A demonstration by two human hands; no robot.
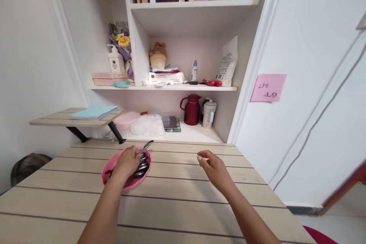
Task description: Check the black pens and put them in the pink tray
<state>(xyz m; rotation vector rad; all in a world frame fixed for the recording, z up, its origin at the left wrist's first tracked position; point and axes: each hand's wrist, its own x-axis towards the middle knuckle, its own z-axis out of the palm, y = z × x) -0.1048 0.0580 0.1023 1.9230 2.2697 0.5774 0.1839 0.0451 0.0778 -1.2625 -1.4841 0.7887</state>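
My left hand (130,161) is over a pink scalloped plate (126,189) on the left part of the table. Its fingers are closed on a dark, shiny pen (147,145), tip pointing up and to the right. Several black pens (142,170) lie side by side in the plate, partly hidden by my hand. My right hand (213,167) hovers above the table to the right, fingers bent and a little apart, with nothing visible in it.
The slatted wooden table (171,206) stretches beneath both hands. At its back left stands a small raised shelf (45,117) bearing a blue notebook (94,112). Behind are a red jug (192,109), a speckled cup (209,114) and a white plastic bag (148,125).
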